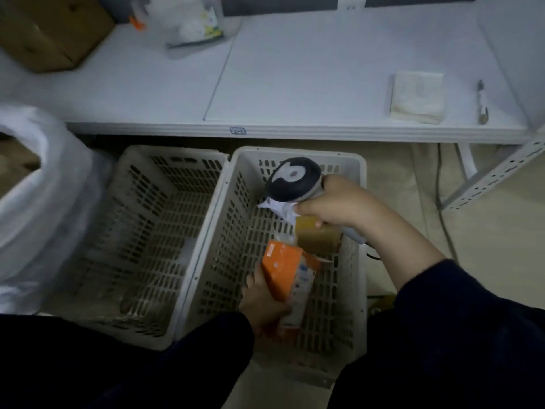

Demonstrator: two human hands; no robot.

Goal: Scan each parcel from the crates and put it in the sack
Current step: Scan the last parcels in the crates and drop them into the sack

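Note:
Two pale slotted crates stand on the floor below the table edge. Inside the right crate (358,178) my left hand (262,302) grips an orange parcel box (283,270) with a white label on its side. Above the same crate my right hand (342,202) holds a handheld scanner (293,180), its dark head pointing down into the crate. A brown cardboard parcel (317,237) and a crumpled white packet (278,208) lie under the scanner. The left crate (138,154) looks bare apart from a faint pale patch. The white sack (32,184) stands open at far left.
A white table (295,84) runs across the top, carrying a brown carton (44,31), a clear bag of items (191,22), a folded cloth (417,97) and a marker (482,101). A perforated metal shelf post (495,175) and cables are on the right.

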